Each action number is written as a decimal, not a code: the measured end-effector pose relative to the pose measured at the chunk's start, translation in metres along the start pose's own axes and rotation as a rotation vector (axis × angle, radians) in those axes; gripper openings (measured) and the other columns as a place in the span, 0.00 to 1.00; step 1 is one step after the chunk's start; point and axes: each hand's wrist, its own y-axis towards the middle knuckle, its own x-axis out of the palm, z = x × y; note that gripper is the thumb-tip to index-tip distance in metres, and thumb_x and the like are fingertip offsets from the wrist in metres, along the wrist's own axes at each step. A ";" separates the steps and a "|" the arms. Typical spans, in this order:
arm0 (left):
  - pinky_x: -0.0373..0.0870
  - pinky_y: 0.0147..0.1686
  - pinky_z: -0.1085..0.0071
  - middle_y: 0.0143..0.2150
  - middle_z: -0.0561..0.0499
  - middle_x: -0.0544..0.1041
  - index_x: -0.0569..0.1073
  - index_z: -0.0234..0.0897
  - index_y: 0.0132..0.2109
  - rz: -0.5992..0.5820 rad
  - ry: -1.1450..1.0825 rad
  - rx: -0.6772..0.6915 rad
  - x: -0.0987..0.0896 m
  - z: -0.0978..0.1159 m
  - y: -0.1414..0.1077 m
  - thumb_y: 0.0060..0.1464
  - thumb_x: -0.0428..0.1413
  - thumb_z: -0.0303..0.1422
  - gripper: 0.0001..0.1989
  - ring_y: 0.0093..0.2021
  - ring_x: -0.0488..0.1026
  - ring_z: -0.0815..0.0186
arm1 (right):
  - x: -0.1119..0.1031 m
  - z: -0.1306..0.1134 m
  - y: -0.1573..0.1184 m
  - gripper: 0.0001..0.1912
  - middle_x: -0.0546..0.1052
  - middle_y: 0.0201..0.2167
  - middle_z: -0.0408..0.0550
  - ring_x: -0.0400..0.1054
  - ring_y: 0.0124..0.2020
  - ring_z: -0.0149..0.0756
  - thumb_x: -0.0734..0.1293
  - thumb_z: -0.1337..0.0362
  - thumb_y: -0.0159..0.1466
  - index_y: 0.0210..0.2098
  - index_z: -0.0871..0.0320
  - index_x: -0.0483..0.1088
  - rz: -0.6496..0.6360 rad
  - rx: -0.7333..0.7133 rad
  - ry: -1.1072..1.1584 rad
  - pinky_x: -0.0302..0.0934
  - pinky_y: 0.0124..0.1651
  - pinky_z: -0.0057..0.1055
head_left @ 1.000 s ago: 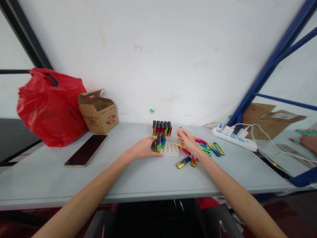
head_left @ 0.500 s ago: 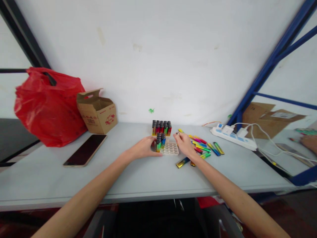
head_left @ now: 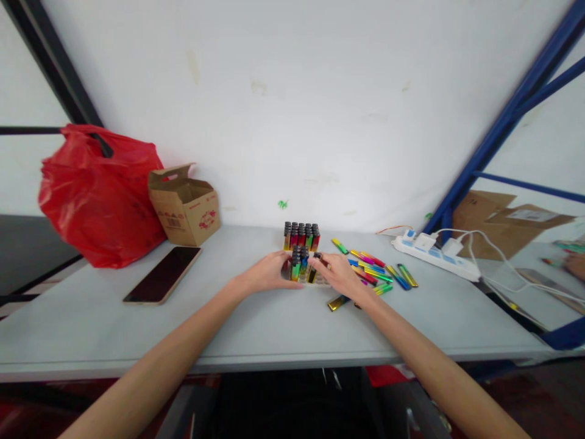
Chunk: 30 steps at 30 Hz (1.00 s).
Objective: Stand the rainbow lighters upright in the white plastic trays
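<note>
A white tray with round holes [head_left: 323, 281] lies in the middle of the table. Several upright lighters [head_left: 296, 269] with black tops and shiny coloured bodies stand in its left part. My left hand [head_left: 272, 272] is around the tray's left end, thumb along the front and fingers behind. Between the fingertips of my right hand [head_left: 340, 274] is an upright gold-and-dark lighter [head_left: 312, 274], over the tray just right of the standing ones. Whether its bottom sits in a hole I cannot tell. Behind the tray stands a block of lighters [head_left: 301, 236]. More shiny lighters or lighter-shaped pieces [head_left: 375, 275] lie loose to the right.
A phone [head_left: 163, 275], an open cardboard box [head_left: 185, 207] and a red plastic bag [head_left: 103, 195] are on the left. A white power strip [head_left: 436, 257] with cables lies at the right, near a blue metal frame [head_left: 484, 146]. Another person's hand [head_left: 574, 266] shows at the far right.
My right hand has moved left from the tray's right side to beside the standing lighters, bringing a lighter upright over the tray. My left hand stays at the tray's left end. The view has shifted slightly.
</note>
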 end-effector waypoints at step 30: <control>0.73 0.38 0.61 0.41 0.46 0.80 0.74 0.40 0.41 0.018 0.030 -0.029 0.001 -0.003 0.001 0.43 0.67 0.60 0.31 0.38 0.76 0.54 | -0.061 0.097 -0.009 0.08 0.80 0.43 0.55 0.73 0.45 0.44 0.70 0.60 0.69 0.42 0.57 0.79 -0.139 0.143 -0.432 0.62 0.50 0.35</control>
